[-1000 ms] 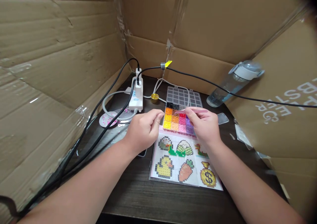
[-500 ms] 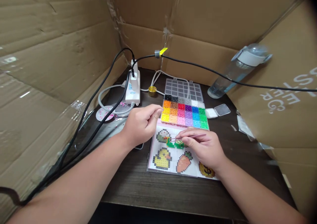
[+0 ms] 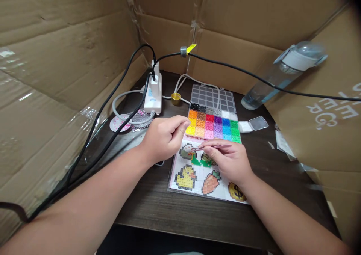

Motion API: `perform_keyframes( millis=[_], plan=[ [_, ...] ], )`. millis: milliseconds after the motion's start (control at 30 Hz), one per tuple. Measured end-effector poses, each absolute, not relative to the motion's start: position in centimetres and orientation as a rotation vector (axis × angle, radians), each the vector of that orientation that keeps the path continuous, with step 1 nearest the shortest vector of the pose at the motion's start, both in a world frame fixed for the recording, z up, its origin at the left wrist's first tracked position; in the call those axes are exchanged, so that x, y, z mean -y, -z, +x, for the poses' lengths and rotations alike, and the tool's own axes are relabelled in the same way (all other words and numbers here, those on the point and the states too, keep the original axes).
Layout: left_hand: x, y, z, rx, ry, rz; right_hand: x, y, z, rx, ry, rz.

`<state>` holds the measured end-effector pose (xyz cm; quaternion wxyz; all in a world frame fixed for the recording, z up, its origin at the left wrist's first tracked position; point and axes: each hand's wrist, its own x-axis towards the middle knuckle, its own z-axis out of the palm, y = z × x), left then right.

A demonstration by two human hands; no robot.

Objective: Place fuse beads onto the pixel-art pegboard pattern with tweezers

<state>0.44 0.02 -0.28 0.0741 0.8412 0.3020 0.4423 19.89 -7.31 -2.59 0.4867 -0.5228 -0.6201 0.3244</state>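
Observation:
My right hand (image 3: 229, 161) pinches thin pink tweezers (image 3: 214, 147), their tip down at the upper left of the bead pattern board (image 3: 197, 180), near a small green and red bead figure (image 3: 196, 158). That board shows a duck, a carrot and a dollar bag. My left hand (image 3: 165, 138) is loosely curled, thumb against fingertips, hovering at the board's upper left corner beside the open bead box (image 3: 213, 125) with its many coloured compartments. Whether the left fingers hold a bead I cannot tell.
A white power strip (image 3: 153, 93) with black cables (image 3: 113, 108) lies at the back left, a gold cap (image 3: 176, 97) next to it. A water bottle (image 3: 282, 74) leans at the back right. A small clear case (image 3: 252, 124) sits right of the box. Cardboard walls (image 3: 56, 59) surround the dark table (image 3: 191, 217).
My right hand came down from the bead box to the pattern board with the tweezers, then shifted slightly up the board. My left hand stayed roughly in place.

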Motion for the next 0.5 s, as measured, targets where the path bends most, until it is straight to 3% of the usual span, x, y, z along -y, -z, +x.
perform_keyframes(
  millis=[500],
  plan=[
    [0.09,0.24,0.36,-0.872,-1.321,2.521,7.34,2.46,19.57,1.534,-0.714,-1.310]
  ],
)
